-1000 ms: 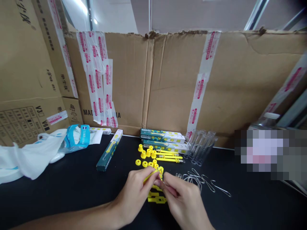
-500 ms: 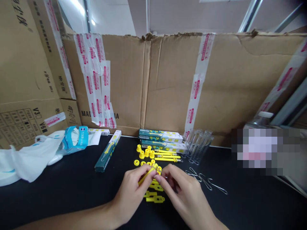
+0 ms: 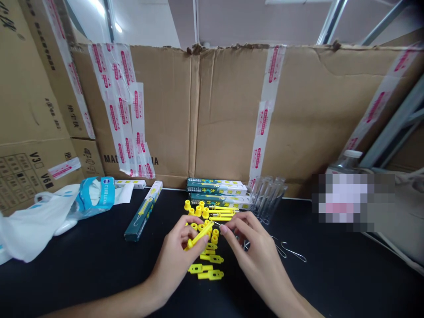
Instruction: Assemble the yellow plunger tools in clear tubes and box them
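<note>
My left hand (image 3: 177, 258) pinches a slim yellow plastic rod (image 3: 199, 235) that slants up to the right over the black table (image 3: 82, 265). My right hand (image 3: 256, 254) is closed just right of the rod's tip, thumb and forefinger pinched on a thin metal piece I can barely see. Under the hands lie flat yellow plastic pieces (image 3: 207, 269) and several small yellow caps (image 3: 195, 210). Bent wire hooks (image 3: 291, 252) lie to the right of my right hand.
Green-and-white boxes (image 3: 217, 187) are stacked at the back, with one more green box (image 3: 142, 212) to the left. Clear plastic tubes (image 3: 266, 198) lean by the cardboard wall (image 3: 232, 115). A white plastic bag (image 3: 36, 221) sits at the left, a bottle (image 3: 347, 161) at the right.
Both hands have moved up and away from me over the yellow pieces. The rod has turned so its round end points down-left, and my right fingers have drawn slightly apart from it.
</note>
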`<state>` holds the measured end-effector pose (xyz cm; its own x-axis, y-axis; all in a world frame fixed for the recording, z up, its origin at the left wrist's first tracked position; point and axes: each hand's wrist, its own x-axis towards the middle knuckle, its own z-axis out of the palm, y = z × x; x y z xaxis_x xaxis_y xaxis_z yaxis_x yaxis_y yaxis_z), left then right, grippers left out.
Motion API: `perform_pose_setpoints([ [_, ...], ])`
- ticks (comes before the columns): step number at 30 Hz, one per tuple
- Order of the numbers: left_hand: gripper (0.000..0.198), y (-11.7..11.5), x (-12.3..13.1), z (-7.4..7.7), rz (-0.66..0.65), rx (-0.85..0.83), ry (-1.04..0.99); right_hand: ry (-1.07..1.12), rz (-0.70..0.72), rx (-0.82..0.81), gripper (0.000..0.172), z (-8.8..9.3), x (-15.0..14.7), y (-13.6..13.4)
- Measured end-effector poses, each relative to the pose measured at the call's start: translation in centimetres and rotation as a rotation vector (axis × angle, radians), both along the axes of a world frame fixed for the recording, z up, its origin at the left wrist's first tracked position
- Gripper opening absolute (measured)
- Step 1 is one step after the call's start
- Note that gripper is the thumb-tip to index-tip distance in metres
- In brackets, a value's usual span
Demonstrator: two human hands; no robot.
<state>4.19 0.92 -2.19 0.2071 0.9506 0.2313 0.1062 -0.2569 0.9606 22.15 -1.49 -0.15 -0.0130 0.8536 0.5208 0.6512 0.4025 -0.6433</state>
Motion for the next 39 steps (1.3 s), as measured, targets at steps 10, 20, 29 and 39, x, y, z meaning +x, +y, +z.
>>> perform_pose_setpoints([
  [10, 0.035, 0.0, -0.1, 1.3, -0.04, -0.136, -0.24, 0.046, -0.146, 0.003, 0.034, 0.4, 1.7, 1.1],
  [20, 0.038, 0.4, -0.2, 1.3, -0.029, -0.266, -0.345, 0.028, -0.071, -0.045, 0.026, 0.5, 0.9, 0.2],
  [29, 0.054, 0.7, 0.2, 1.1, -0.031, -0.313, -0.542, -0.081, 0.014, -0.027, 0.024, 0.5, -0.4, -0.8],
  [39, 0.054, -0.2, 0.1, 1.0, -0.152, -0.245, -0.358, -0.176, 0.267, 0.41, 0.023, -0.6, -2.4, -3.3],
])
